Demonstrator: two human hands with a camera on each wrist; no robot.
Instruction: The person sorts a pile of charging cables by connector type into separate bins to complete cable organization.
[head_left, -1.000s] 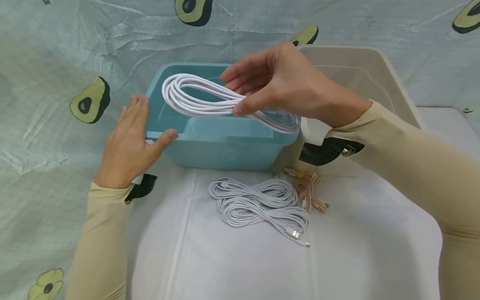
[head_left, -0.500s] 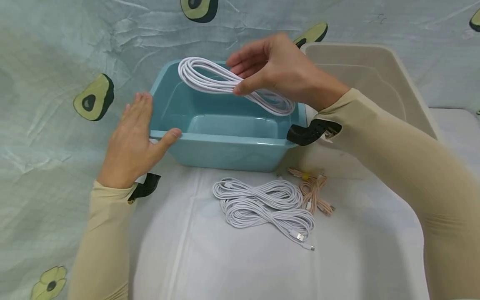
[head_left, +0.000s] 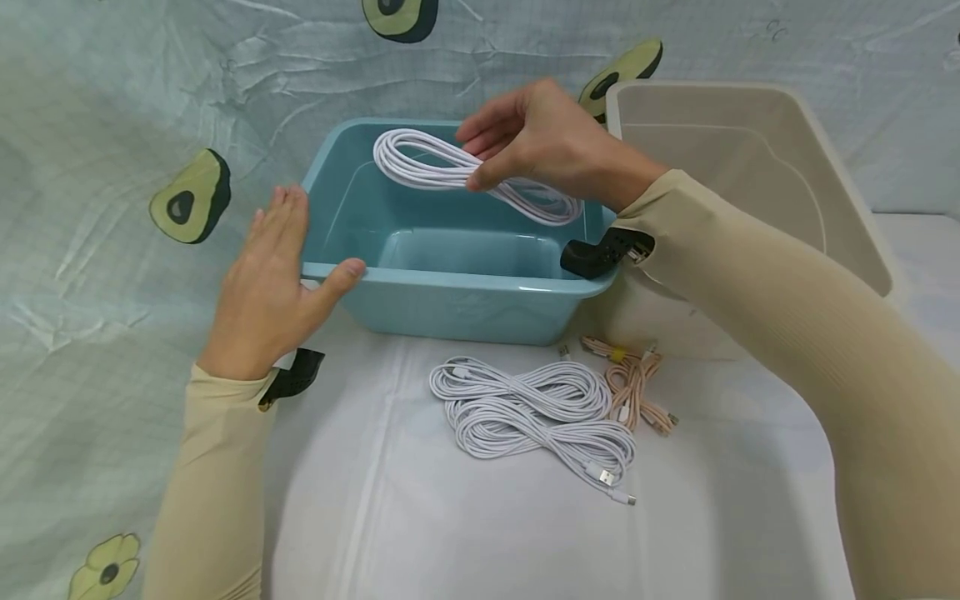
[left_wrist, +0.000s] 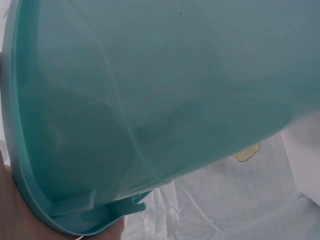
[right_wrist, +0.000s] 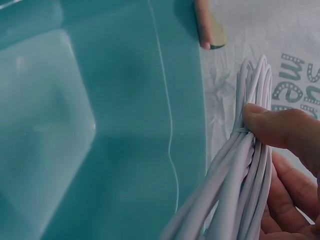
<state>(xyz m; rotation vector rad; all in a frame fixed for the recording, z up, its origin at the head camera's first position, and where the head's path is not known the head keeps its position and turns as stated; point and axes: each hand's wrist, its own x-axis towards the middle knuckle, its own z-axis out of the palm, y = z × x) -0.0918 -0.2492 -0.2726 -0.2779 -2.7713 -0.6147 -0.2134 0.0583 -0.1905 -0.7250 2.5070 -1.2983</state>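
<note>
Text: dotted lettering (right_wrist: 291, 90), turned and partly cut off | Stood on: pale cloth (right_wrist: 220, 75), far side | Read: "me" showed; neighbouring letters were too incomplete to tell

In the head view, the right hand (head_left: 551, 150) has carried the oval bundle of coiled white cable (head_left: 442, 177) from over the near edge of the rectangular blue plastic tub (head_left: 450, 280) back toward its far edge, also away from its left edge. The tub's floor (head_left: 465, 252), largely covered a second ago, now shows. The black plastic wrist-worn device (head_left: 592, 259) has come over the near right corner.
</note>
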